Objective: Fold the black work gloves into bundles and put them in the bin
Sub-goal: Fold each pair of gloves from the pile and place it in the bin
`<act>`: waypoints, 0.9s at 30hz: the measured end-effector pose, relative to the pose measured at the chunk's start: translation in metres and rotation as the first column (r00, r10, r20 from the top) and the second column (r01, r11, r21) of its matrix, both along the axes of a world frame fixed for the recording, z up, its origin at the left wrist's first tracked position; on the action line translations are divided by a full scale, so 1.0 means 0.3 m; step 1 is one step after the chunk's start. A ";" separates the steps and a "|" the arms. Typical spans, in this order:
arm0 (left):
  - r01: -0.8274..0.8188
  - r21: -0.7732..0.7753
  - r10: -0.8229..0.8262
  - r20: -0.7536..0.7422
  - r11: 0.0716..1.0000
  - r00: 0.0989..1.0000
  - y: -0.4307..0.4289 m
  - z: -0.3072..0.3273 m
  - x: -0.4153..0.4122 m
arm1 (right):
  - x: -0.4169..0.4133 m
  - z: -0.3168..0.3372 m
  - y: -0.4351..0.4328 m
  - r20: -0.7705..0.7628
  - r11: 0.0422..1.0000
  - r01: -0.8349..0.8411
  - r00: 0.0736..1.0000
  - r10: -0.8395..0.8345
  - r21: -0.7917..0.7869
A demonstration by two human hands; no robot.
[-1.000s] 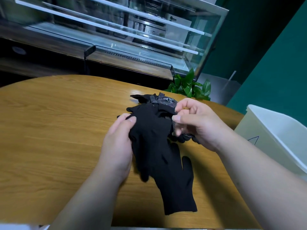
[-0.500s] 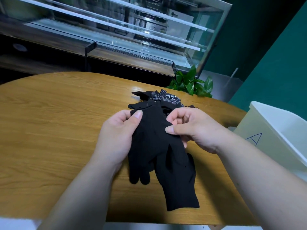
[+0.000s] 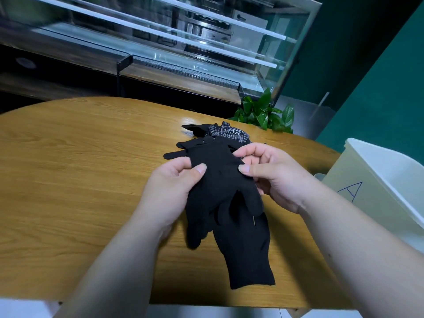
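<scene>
Over the wooden table (image 3: 80,168), the left hand (image 3: 174,187) and right hand (image 3: 273,177) each pinch the far end of a black glove (image 3: 220,180), thumbs on top. Its long axis runs away from the person, with the fingers drooping toward them. A second glove (image 3: 245,249) under it points its cuff at the person. More gloves (image 3: 229,134) lie just beyond, and the white bin (image 3: 378,180) stands to the right.

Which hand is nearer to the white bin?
Right. The right hand pinches the black gloves on the side toward the bin; the left hand pinches them on the far side, further from it.
</scene>
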State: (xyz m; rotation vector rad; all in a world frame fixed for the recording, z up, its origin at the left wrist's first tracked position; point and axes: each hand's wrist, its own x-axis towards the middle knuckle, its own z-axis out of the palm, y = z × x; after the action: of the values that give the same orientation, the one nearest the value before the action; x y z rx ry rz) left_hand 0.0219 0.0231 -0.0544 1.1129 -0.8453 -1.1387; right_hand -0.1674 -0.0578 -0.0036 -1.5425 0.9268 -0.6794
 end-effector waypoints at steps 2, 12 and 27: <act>-0.013 -0.003 0.013 0.025 1.000 1.000 0.001 0.003 -0.003 | -0.002 -0.005 -0.006 -0.015 1.000 -0.022 1.000 0.022 -0.002; 0.065 -0.047 -0.055 0.200 0.997 0.978 0.022 0.026 -0.025 | 0.061 0.072 -0.003 -0.225 0.965 -0.062 0.974 0.004 -0.254; -0.152 0.003 0.147 0.232 0.988 0.962 0.005 0.013 -0.014 | -0.040 0.225 -0.068 -0.398 0.725 0.020 0.825 -0.401 -0.688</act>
State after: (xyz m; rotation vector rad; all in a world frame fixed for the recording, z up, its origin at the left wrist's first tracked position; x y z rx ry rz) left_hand 0.0176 0.0245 -0.0506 1.3224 -0.9135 -0.9057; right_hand -0.1793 -0.0783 0.0638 -2.3659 1.3967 -0.8275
